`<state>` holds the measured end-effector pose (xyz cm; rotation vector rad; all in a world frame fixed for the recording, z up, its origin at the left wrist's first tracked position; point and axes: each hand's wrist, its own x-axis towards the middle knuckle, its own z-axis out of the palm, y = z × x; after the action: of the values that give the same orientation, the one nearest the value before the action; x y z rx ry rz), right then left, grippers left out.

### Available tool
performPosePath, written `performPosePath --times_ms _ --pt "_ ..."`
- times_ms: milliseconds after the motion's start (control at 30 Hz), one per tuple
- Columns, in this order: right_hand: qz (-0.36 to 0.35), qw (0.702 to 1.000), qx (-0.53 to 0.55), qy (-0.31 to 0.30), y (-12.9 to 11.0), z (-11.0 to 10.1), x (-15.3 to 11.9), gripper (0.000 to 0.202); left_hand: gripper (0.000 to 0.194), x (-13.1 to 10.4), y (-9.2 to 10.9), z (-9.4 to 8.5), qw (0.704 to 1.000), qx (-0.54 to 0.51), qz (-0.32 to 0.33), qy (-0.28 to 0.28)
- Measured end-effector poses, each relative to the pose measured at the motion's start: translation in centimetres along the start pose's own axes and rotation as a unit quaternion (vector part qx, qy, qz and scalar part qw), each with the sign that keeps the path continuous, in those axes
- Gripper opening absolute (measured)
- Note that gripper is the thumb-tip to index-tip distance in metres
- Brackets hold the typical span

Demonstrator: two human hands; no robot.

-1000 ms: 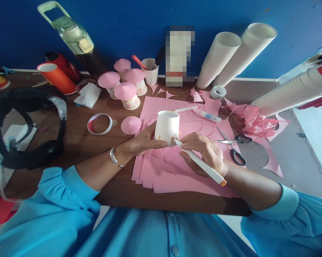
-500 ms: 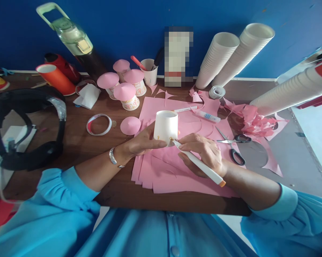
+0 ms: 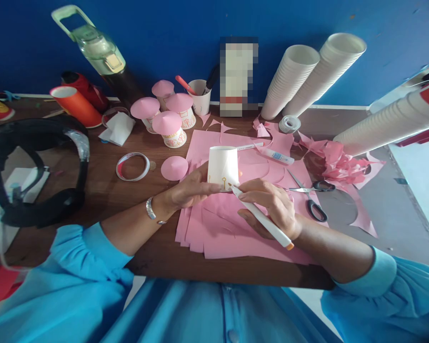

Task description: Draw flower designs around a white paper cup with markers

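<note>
Grasping the white cup (image 3: 223, 162) between thumb and fingers, the left hand (image 3: 191, 190) is holding it narrow end up, over the pink sheets (image 3: 194, 228) in front of the person. The right hand (image 3: 271, 205) is gripping a marker (image 3: 264, 221) like a pen, its tip pointing at the cup's lower wall; whether the tip is touching cannot be told.

Small yellow-brown marks (image 3: 224, 181) are showing low on that wall, a looped one beside the tip and another near the left edge. The rest of the visible side is looking blank, so the decorating seems at an early stage; the far side is facing away. No cone is sitting on this cup.

Four pink-topped cups (image 3: 174, 139) are standing together behind, each wearing a cone, the nearer ones showing drawn patterns; these are looking finished. A loose pink cone (image 3: 174, 168) is lying on the table (image 3: 157, 267), just left of the sheets. Scissors (image 3: 317, 210) are lying open at the sheets' right side, near the crumpled scraps (image 3: 343, 164), and a glue tube (image 3: 277, 156) is resting on the paper. Two stacks of plain cups (image 3: 289, 81) are leaning at the wall behind.
</note>
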<state>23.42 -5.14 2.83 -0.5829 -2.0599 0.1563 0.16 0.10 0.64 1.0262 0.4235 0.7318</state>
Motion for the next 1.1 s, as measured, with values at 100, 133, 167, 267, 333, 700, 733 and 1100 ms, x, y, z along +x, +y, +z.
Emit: performPosePath --times_ms 100,133,167,267,333,700,733,1100 --pt "-0.01 1.0 0.008 -0.007 0.0 0.0 0.0 0.027 0.056 -0.1 0.3 0.1 0.999 0.029 -0.02 -0.014" --pt "-0.011 1.0 0.011 -0.011 0.0 -0.1 0.0 0.028 0.057 -0.2 0.3 0.1 0.999 0.038 -0.026 -0.013" --pt "-0.01 1.0 0.015 -0.013 0.1 -0.1 0.0 0.03 0.057 -0.2 0.2 0.0 0.999 0.044 -0.029 -0.01" --pt "-0.002 1.0 0.025 -0.004 0.2 -0.2 0.0 0.036 0.055 -0.2 -0.2 -0.3 0.999 0.043 -0.023 -0.002" --pt "0.001 1.0 0.025 0.011 0.3 -0.2 0.1 0.036 0.055 -0.1 -0.5 -0.6 0.999 0.033 -0.019 -0.002" --pt "0.001 1.0 0.018 0.023 0.5 -0.1 -0.1 0.037 0.056 -0.1 -0.6 -0.7 1.0 0.013 -0.002 0.009" --pt "0.001 1.0 0.02 0.018 0.4 -0.1 -0.1 0.037 0.051 -0.2 -0.5 -0.8 1.0 0.015 -0.001 0.007" --pt "0.031 0.998 -0.009 0.061 0.8 0.3 -0.6 0.033 0.063 -0.3 0.4 -1.2 0.999 -0.036 -0.016 -0.023"
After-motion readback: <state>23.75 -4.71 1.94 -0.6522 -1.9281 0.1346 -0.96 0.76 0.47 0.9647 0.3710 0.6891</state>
